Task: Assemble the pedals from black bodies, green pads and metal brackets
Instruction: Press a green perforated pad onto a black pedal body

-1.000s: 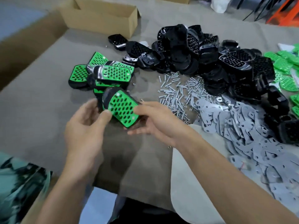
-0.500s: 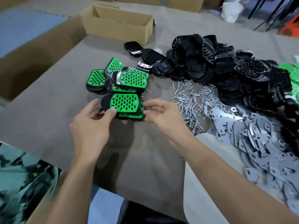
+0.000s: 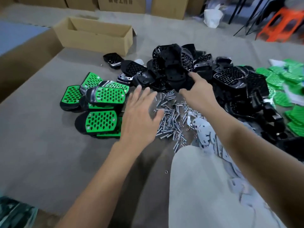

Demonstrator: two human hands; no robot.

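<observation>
Several assembled pedals [image 3: 100, 109], black with green perforated pads, lie stacked at the left of the grey mat. A big heap of black bodies [image 3: 189, 69] fills the far middle. My right hand [image 3: 197, 94] reaches into that heap and grips one black body [image 3: 178, 79] at its near edge. My left hand [image 3: 141, 116] hovers with fingers spread, holding nothing, between the finished pedals and a scatter of screws [image 3: 171, 119]. Grey metal brackets [image 3: 202, 129] lie in a pile under my right forearm. Loose green pads [image 3: 283, 79] are heaped at the far right.
An open cardboard box [image 3: 95, 35] stands at the back left, with more cartons behind it. An orange stool [image 3: 283, 25] and a white bag [image 3: 212, 15] sit beyond the mat. My light-trousered knee [image 3: 205, 186] takes up the lower right.
The finished pedal was set down on the stack at the left and released by both hands. My right hand moved forward to the black heap and took hold of a body; my left hand lifted away.
</observation>
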